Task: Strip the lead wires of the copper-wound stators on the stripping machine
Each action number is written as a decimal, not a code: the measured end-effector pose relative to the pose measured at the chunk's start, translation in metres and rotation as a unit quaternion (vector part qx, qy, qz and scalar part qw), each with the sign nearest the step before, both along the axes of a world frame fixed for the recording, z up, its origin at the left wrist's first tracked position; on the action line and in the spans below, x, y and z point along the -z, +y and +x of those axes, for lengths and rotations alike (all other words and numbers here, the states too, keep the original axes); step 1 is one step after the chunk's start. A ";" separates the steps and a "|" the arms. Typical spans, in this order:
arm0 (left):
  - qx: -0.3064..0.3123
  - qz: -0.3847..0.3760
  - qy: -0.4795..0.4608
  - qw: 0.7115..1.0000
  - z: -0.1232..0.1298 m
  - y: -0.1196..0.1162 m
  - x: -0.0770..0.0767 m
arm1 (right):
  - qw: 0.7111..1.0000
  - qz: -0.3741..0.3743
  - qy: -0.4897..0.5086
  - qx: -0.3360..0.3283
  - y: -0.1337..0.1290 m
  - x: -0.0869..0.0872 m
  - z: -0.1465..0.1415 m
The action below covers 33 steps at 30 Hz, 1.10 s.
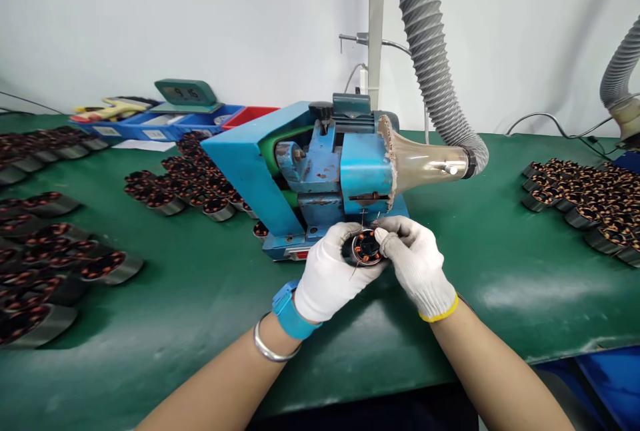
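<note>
In front of the blue belt-driven machine I hold a motor stator, a round metal ring with black inside and copper windings. My left hand, in a white glove, wraps round its left side and underside. My right hand, gloved in white with a yellow cuff edge, has thumb and fingers pinched at the stator's upper right rim, by a thin wire end. Thin wires stick up from the stator toward the slot in the machine's front. Whether the wire tips touch the slot I cannot tell.
Several stators stand left of the machine, more at far left and others at right. Blue bins, a red bin and a digital clock sit behind. A grey hose joins the machine's clear funnel.
</note>
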<state>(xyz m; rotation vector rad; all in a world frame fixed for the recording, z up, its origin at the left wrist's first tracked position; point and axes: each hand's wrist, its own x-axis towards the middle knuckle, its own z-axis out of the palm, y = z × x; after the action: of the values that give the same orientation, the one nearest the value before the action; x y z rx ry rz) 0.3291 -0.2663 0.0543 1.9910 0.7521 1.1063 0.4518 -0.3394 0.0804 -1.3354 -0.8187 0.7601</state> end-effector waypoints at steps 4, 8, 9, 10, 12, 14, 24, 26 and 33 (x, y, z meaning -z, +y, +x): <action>0.015 -0.034 -0.001 0.999 0.003 0.002 -0.001 | 1.000 -0.003 0.021 0.014 0.001 -0.002 0.001; 0.049 -0.142 -0.052 0.987 0.010 0.002 -0.006 | 0.999 0.014 0.019 0.039 0.004 -0.001 -0.001; 0.063 -0.171 -0.072 0.981 0.012 0.002 -0.009 | 0.999 0.022 0.013 0.044 0.005 -0.001 -0.001; 0.075 -0.197 -0.091 0.973 0.014 0.003 -0.013 | 0.998 0.032 0.006 0.047 0.006 -0.002 -0.002; 0.085 -0.233 -0.127 0.960 0.018 0.004 -0.021 | 0.997 0.056 -0.008 0.047 0.007 -0.002 -0.001; 0.085 -0.253 -0.151 0.952 0.023 0.005 -0.027 | 0.996 0.078 -0.020 0.043 0.008 -0.003 -0.001; 0.075 -0.250 -0.167 0.951 0.031 0.007 -0.032 | 0.995 0.090 -0.009 0.035 0.009 -0.002 0.001; 0.068 -0.241 -0.149 0.957 0.028 0.005 -0.031 | 0.996 0.079 -0.003 0.033 0.009 -0.002 0.003; 0.067 -0.166 -0.051 0.983 0.008 -0.003 -0.011 | 1.000 0.002 0.012 0.028 0.004 0.000 0.005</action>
<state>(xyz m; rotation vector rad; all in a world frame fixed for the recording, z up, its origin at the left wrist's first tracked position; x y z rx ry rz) 0.3368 -0.2689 0.0650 1.6656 0.6895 0.9286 0.4570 -0.3349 0.0805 -1.3376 -0.7612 0.7295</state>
